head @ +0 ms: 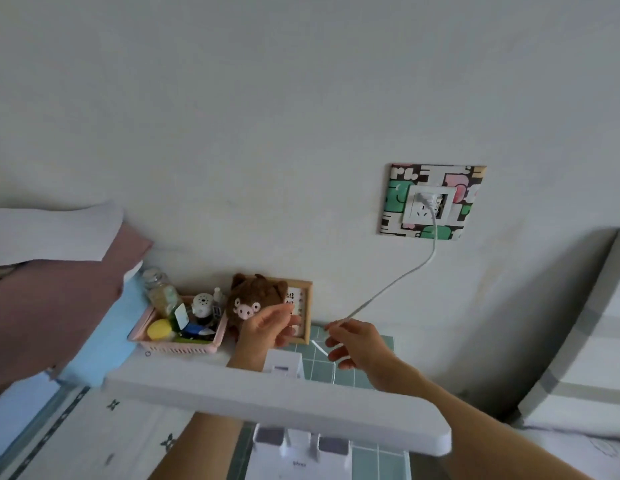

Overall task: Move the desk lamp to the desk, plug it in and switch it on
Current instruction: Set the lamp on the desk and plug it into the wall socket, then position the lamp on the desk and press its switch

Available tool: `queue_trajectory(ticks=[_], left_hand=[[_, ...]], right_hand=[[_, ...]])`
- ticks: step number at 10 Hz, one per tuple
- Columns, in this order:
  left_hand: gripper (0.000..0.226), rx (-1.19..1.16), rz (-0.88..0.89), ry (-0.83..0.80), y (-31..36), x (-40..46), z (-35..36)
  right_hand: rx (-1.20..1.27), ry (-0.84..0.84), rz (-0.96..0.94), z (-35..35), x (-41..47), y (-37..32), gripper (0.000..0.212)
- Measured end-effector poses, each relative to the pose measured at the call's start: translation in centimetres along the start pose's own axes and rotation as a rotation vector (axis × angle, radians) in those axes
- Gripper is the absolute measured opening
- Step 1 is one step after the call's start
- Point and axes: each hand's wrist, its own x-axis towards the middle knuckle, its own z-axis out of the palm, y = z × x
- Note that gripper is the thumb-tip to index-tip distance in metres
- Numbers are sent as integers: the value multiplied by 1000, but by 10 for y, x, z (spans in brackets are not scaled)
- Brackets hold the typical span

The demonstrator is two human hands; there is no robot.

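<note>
The white desk lamp stands on the green grid mat (pixel 371 348) of the desk. Its long bar head (pixel 267 400) crosses the foreground above its base (pixel 298 455). The lamp's white cable (pixel 405 275) runs up the wall to a plug (pixel 428 199) seated in the wall socket (pixel 419 213). My right hand (pixel 357 344) pinches the cable's lower stretch above the mat. My left hand (pixel 267 327) hovers beside it in front of the plush pig, fingers loosely apart, with nothing visible in it; the lamp head hides my left forearm.
A pink basket (pixel 177 346) of bottles and small items, a brown plush pig (pixel 255 299) and a wooden frame (pixel 307 306) line the wall behind the lamp. Folded pink and white cloth (pixel 52 299) lies at left. A striped cushion (pixel 585 341) leans at right.
</note>
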Motion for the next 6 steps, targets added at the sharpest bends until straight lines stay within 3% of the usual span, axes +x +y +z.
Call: queue_trajectory(ticks=[1,2,3,4,5,6], left_hand=[[30,125,-96,159,-34,3,-35],[49,-79,-369,-944,-98,20,-91],[42,-549,-477,-913,-88,-21,-77],[24,-210,-377,267,-49,-85,-11],[10,-136,-132,644,-58,-114,12],[17,-188,-134,688,-70,-134,30]], right_hand=[[22,-54,46,1,-4,4,15],[-31,-64,43,1,-5,11,13],[-125,-88,-22,-6,-8,22,19],[-92,-147,23,-17,-17,37,15],[-118,-197,90,-23,-27,54,20],[-189,-199,97,-30,-38,68,19]])
